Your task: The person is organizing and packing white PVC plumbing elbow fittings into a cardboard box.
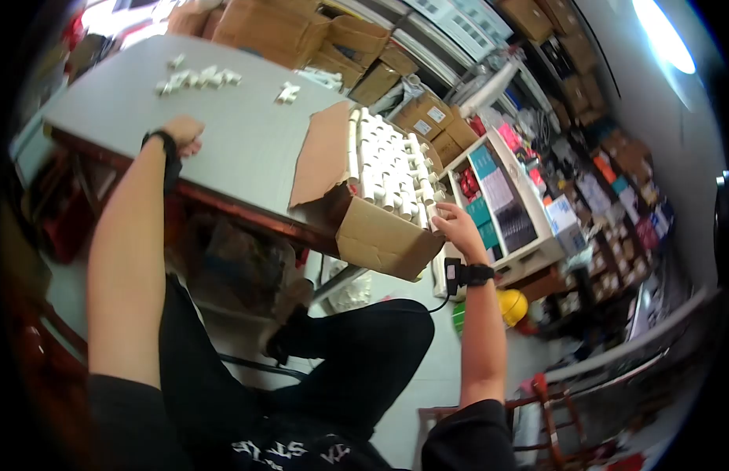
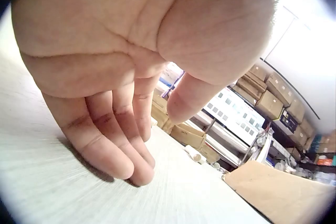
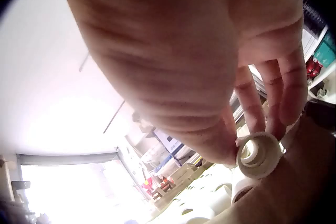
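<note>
At the near right corner of an open cardboard box, the right hand pinches a white pipe fitting between thumb and fingers, its round open end facing the right wrist camera. Rows of white fittings fill the box beside it. The left hand rests on the grey table near its front edge; in the left wrist view the left hand has its fingers loosely bent, the tips on or close to the surface, holding nothing.
A group of loose white fittings lies on the far left of the table, with a smaller group nearer the box. Cardboard boxes stand behind. A white shelf unit is at the right, and a yellow helmet lies below it.
</note>
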A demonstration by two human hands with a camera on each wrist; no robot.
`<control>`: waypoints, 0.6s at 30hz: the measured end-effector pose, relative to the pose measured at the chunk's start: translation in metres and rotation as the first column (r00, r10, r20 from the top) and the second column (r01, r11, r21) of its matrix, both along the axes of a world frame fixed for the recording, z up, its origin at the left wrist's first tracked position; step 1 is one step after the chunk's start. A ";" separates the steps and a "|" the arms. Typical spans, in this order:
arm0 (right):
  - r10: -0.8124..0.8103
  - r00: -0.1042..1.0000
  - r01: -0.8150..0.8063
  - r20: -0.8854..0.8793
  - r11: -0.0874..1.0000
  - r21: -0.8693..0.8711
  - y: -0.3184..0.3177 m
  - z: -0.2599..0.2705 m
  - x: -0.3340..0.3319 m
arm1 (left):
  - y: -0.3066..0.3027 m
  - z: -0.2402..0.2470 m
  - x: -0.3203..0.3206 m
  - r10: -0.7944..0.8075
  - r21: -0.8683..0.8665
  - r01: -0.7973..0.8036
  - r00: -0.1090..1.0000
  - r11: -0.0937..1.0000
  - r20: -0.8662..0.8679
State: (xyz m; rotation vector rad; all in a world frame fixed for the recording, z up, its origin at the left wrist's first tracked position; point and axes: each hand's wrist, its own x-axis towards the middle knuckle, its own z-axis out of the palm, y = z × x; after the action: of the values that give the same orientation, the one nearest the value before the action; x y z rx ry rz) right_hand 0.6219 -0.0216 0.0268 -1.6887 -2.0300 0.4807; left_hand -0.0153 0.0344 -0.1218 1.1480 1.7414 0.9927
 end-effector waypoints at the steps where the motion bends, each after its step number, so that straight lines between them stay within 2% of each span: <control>1: -0.019 1.000 0.019 0.025 1.000 -0.004 0.003 -0.002 0.002 | -0.001 0.005 0.002 -0.008 -0.009 0.008 0.999 1.000 -0.047; 3: -0.043 0.998 0.040 -0.056 0.998 -0.049 -0.008 0.006 -0.012 | -0.005 0.016 0.007 -0.024 -0.059 0.020 0.997 0.998 -0.075; 5: -0.065 0.996 0.058 -0.064 0.993 -0.105 -0.003 0.003 -0.006 | -0.006 0.018 0.006 -0.054 -0.080 0.057 0.997 0.995 0.046; 9: -0.106 0.992 0.094 -0.071 0.983 -0.155 -0.010 0.007 -0.012 | -0.029 0.041 0.027 0.050 -0.045 -0.053 0.997 0.998 -0.063; 12: -0.119 0.991 0.111 -0.059 0.985 -0.134 -0.010 0.004 -0.014 | -0.019 0.034 0.018 0.000 -0.091 -0.003 0.999 0.996 -0.034; 15: -0.108 0.991 0.099 -0.084 0.989 -0.108 -0.011 0.002 -0.013 | -0.018 0.034 0.019 0.028 -0.093 -0.021 0.997 0.995 0.077; 18: -0.123 0.990 0.115 -0.068 0.987 -0.112 -0.010 0.003 -0.016 | -0.017 0.033 0.021 0.064 -0.084 -0.059 0.996 0.995 0.065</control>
State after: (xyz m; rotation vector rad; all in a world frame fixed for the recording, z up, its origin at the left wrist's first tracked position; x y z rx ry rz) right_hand 0.6056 -0.0321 0.0298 -1.8157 -1.8679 0.6127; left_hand 0.0060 0.0176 -0.0888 1.0029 1.7558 0.9761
